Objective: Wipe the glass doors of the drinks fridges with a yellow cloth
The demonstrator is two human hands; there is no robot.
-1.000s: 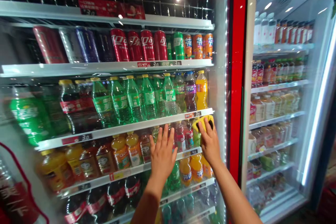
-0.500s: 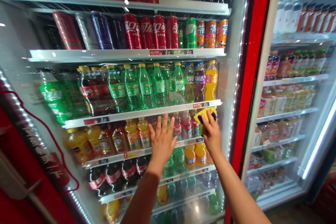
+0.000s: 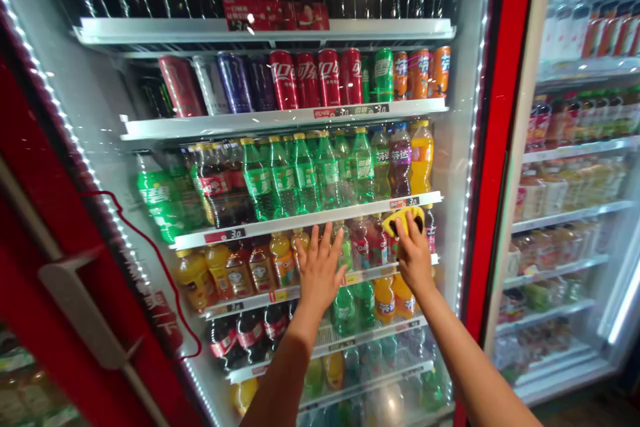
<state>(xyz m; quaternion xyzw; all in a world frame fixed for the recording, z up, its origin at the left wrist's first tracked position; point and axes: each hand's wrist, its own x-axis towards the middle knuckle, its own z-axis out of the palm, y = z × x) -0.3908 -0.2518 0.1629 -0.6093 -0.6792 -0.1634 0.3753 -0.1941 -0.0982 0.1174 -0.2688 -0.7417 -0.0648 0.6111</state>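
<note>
My left hand [image 3: 320, 270] is spread flat with fingers apart, in front of the lower drink shelves; it seems to rest on clear glass. Holding nothing, it overlaps the juice bottles [image 3: 283, 259] behind. My right hand [image 3: 415, 259] presses a yellow cloth [image 3: 400, 220] with dark patches under its fingers. That cloth lies just below the right end of the white shelf [image 3: 310, 219] carrying green soda bottles [image 3: 305, 173]. Part of the cloth is hidden by my fingers.
Red and blue drink cans [image 3: 285, 80] line a higher shelf. At left stands a grey door handle [image 3: 83, 307], with a red cord [image 3: 160, 253] hanging near it. A red frame post [image 3: 500, 120] separates another stocked cooler [image 3: 565, 213] on the right.
The view has shifted left and up, so the shelves appear further right and lower, and the door handle shows more fully. Both hands keep their poses, the right one still on the cloth.
</note>
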